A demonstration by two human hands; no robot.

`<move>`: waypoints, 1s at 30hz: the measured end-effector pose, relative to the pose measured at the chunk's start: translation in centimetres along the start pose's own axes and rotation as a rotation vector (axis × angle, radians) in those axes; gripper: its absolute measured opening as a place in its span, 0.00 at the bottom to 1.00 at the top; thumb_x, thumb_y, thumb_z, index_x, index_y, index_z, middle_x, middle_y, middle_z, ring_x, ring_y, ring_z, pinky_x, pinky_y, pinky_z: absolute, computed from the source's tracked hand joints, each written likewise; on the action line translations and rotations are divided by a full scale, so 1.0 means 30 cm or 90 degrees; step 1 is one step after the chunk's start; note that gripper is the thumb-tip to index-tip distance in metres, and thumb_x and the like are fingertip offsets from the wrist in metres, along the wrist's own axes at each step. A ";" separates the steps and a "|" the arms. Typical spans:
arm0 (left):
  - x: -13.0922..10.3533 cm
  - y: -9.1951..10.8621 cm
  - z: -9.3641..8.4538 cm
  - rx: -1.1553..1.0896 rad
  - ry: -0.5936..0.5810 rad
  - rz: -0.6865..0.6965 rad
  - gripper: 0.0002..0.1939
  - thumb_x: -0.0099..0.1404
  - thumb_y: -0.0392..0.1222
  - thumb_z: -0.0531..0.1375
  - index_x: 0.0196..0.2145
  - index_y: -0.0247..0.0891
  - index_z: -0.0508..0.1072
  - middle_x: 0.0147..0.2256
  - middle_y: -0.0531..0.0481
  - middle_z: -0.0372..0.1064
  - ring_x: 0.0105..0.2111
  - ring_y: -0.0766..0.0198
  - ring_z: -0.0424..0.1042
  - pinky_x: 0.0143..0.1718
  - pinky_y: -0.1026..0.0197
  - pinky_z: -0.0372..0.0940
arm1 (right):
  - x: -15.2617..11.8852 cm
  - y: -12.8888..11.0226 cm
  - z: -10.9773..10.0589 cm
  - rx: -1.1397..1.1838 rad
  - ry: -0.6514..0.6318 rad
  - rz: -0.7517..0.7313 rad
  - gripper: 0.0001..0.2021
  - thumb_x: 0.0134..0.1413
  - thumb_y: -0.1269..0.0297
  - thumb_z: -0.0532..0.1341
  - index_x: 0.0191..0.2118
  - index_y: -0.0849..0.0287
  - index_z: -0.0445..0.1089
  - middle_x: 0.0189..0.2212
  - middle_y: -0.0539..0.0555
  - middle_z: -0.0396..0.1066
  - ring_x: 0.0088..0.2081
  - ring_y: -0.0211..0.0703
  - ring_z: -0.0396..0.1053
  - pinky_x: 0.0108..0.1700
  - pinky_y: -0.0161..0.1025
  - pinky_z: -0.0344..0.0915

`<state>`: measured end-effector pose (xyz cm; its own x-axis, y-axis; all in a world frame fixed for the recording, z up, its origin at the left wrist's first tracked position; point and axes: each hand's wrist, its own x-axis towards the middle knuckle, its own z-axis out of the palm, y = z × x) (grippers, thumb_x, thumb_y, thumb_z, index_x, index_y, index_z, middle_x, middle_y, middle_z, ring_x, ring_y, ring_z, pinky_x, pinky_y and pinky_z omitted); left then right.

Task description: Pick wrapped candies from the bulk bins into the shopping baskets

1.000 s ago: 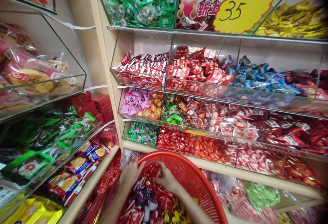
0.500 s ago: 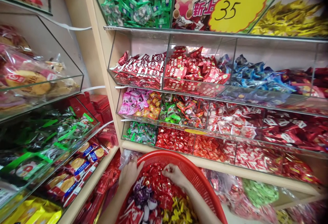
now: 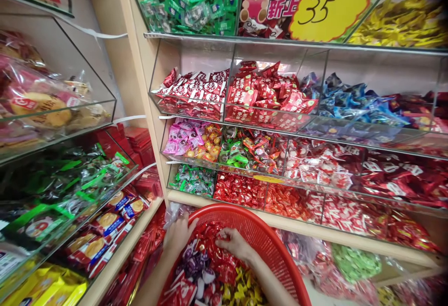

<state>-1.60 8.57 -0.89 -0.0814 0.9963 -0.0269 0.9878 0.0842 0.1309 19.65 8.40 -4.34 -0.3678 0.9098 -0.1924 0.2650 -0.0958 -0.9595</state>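
Note:
A red plastic basket stands below the shelves and holds loose wrapped candies. Over its left rim rests my left hand, fingers closed around a clear plastic bag and thumb pointing right. Inside the basket, my right hand hovers at the heap of red-wrapped candies. Its fingers are bent but apart, with a gap between thumb and forefinger; no candy shows between them. Purple-wrapped candies lie left of the red ones. Gold-wrapped candies are nearer to me, partly behind my right forearm.
Clear bins of candy fill the shelves ahead, with red-wrapped candies in the lowest row. A yellow price sign reads 35. Bins of packaged snacks border the left side. Bagged goods lie under the right shelf.
My right hand has shifted slightly left over the red candies, and its pinched fingers have spread a little. My left hand stays at the rim. The view has tilted slightly.

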 end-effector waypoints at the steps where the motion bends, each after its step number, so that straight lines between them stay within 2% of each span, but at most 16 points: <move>1: -0.001 0.001 -0.002 0.001 -0.003 -0.001 0.30 0.63 0.57 0.35 0.47 0.35 0.62 0.33 0.42 0.72 0.32 0.55 0.72 0.31 0.59 0.62 | 0.000 -0.001 0.000 -0.016 0.001 -0.003 0.12 0.39 0.57 0.62 0.26 0.61 0.66 0.18 0.44 0.59 0.20 0.32 0.55 0.24 0.32 0.54; 6: -0.002 0.003 -0.006 0.006 -0.010 -0.004 0.30 0.63 0.56 0.35 0.47 0.34 0.62 0.33 0.41 0.72 0.33 0.56 0.72 0.31 0.60 0.62 | -0.004 -0.004 -0.019 -0.112 0.041 -0.040 0.12 0.37 0.58 0.63 0.27 0.62 0.69 0.20 0.46 0.62 0.24 0.34 0.58 0.27 0.32 0.56; 10: 0.000 0.003 -0.004 0.011 -0.005 -0.004 0.29 0.63 0.56 0.35 0.48 0.35 0.62 0.33 0.42 0.72 0.32 0.56 0.72 0.32 0.59 0.62 | -0.006 -0.002 -0.035 -0.146 0.082 -0.027 0.12 0.37 0.58 0.64 0.26 0.62 0.69 0.20 0.46 0.63 0.25 0.34 0.58 0.28 0.32 0.55; 16: 0.003 0.001 -0.001 0.008 -0.004 -0.003 0.30 0.63 0.57 0.35 0.49 0.34 0.61 0.32 0.41 0.72 0.33 0.55 0.73 0.32 0.58 0.62 | -0.010 -0.002 -0.027 -0.122 0.046 0.007 0.13 0.39 0.58 0.62 0.29 0.62 0.70 0.20 0.47 0.65 0.23 0.35 0.59 0.26 0.32 0.55; 21: 0.005 -0.002 0.003 -0.003 -0.007 -0.002 0.30 0.63 0.57 0.35 0.48 0.34 0.62 0.33 0.41 0.72 0.33 0.55 0.72 0.33 0.58 0.63 | -0.009 -0.041 -0.049 -0.080 0.108 -0.038 0.12 0.42 0.57 0.60 0.28 0.62 0.70 0.24 0.51 0.69 0.28 0.38 0.63 0.32 0.35 0.60; 24: 0.005 -0.002 0.004 -0.005 -0.009 0.003 0.30 0.63 0.56 0.35 0.49 0.34 0.61 0.34 0.41 0.72 0.33 0.56 0.72 0.33 0.58 0.63 | -0.002 -0.083 -0.057 0.010 0.131 -0.028 0.13 0.47 0.57 0.55 0.33 0.60 0.71 0.29 0.53 0.71 0.31 0.41 0.66 0.36 0.38 0.62; 27: 0.005 0.000 0.001 -0.008 -0.014 -0.001 0.30 0.63 0.56 0.35 0.49 0.33 0.60 0.34 0.41 0.72 0.34 0.56 0.72 0.33 0.59 0.63 | 0.026 -0.112 -0.039 0.029 0.124 -0.055 0.14 0.46 0.62 0.56 0.40 0.59 0.70 0.34 0.54 0.72 0.35 0.42 0.68 0.38 0.39 0.63; 30: 0.004 0.001 -0.002 -0.015 -0.013 -0.001 0.30 0.63 0.56 0.35 0.49 0.33 0.61 0.34 0.40 0.72 0.34 0.56 0.72 0.33 0.59 0.62 | 0.076 -0.126 0.003 -0.016 0.126 -0.091 0.14 0.44 0.65 0.57 0.40 0.60 0.69 0.32 0.53 0.72 0.32 0.41 0.68 0.35 0.38 0.64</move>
<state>-1.59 8.70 -0.84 -0.0795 0.9957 -0.0468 0.9843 0.0858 0.1544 17.73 10.81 -1.18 -0.2224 0.9749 -0.0091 0.2451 0.0469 -0.9684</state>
